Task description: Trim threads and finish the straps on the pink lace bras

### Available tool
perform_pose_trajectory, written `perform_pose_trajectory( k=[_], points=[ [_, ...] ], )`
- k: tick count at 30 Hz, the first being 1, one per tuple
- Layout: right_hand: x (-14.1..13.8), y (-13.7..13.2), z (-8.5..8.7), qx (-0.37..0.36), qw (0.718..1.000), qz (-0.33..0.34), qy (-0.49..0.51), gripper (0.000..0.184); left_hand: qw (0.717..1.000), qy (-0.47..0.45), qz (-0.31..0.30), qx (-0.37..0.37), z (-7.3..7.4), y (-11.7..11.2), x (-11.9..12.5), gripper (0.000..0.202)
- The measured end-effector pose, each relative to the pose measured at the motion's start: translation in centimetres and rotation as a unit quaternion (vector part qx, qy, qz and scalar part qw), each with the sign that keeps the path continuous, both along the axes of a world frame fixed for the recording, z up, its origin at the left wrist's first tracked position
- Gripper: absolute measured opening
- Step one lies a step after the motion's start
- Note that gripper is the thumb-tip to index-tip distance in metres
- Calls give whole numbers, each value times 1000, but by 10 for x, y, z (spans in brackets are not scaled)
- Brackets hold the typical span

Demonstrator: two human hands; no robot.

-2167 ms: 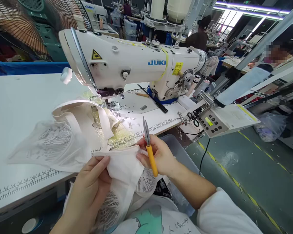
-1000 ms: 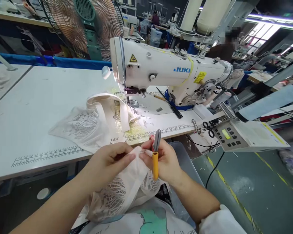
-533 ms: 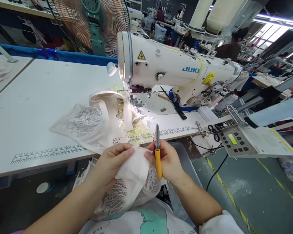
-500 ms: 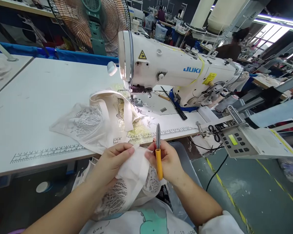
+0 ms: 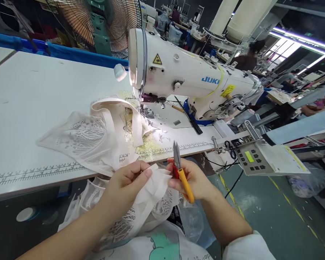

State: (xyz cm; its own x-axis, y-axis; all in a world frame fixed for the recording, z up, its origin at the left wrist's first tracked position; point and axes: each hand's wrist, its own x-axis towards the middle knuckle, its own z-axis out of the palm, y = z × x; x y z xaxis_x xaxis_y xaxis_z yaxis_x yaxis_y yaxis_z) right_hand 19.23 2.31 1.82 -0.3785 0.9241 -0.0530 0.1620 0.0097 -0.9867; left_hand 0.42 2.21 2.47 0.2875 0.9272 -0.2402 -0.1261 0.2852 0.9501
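The person's left hand point(image 5: 132, 182) pinches the edge of a white garment point(image 5: 153, 186) between thumb and fingers, above the lap and in front of the table point(image 5: 35, 97). The right hand point(image 5: 193, 177) grips 1 pair of scissors point(image 5: 182, 176), blades upward, beside that edge. A 2nd lace piece point(image 5: 90, 131) lies by the sewing machine point(image 5: 186, 61).

Seen from a camera worn on the head, looking forward and down past a white shirt with a green print point(image 5: 165, 246) toward a long white metal sewing machine with blue JUKI lettering point(image 5: 188, 77). Close up, in front of the machine: bare left hand point(image 5: 128, 178) and bare right hand point(image 5: 196, 180). Wide enough to take in smooth white tabletop point(image 5: 40, 97) left of the machine, copper-coloured wire fan with green housing point(image 5: 100, 34) behind its left end, grey-green floor point(image 5: 260, 213) to its right.
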Motion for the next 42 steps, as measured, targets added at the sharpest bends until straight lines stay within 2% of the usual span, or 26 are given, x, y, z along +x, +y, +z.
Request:
perform_pose_trajectory(
  k=[3,8,11,15,18,23,26,28,29,31,33,38,42],
  points=[
    [8,9,15,41,999,1,-14,24,998,49,-10,49,6,2,3,22],
    [1,18,38,49,995,-2,-87,26,987,104,-42,120,7,4,8,24],
    [-5,19,40,60,989,-14,-131,25,981,126,-45,137,6,4,8,23],
    [-9,18,36,40,994,-15,-105,23,975,159,-22,152,7,2,9,13],
    [-10,17,34,14,997,-13,-75,23,978,155,-5,136,9,1,9,12],
    [-9,18,36,-11,998,-6,-58,28,992,83,-65,70,9,4,8,19],
    [1,28,36,-15,994,15,-106,32,997,33,-66,29,7,7,7,20],
    [13,40,34,25,972,7,-232,31,998,29,-49,17,4,8,5,21],
    [20,48,31,50,945,-3,-322,29,998,32,-42,16,3,9,3,21],
    [35,66,24,86,870,-23,-485,21,998,41,-32,20,1,9,0,23],
    [48,84,15,96,813,-36,-573,14,998,50,-22,33,0,11,-3,22],
    [57,109,1,115,761,-59,-636,23,990,115,-7,86,-6,30,-21,24],
    [53,109,5,141,740,-58,-656,26,970,212,57,106,-14,56,-64,23]
  ],
)
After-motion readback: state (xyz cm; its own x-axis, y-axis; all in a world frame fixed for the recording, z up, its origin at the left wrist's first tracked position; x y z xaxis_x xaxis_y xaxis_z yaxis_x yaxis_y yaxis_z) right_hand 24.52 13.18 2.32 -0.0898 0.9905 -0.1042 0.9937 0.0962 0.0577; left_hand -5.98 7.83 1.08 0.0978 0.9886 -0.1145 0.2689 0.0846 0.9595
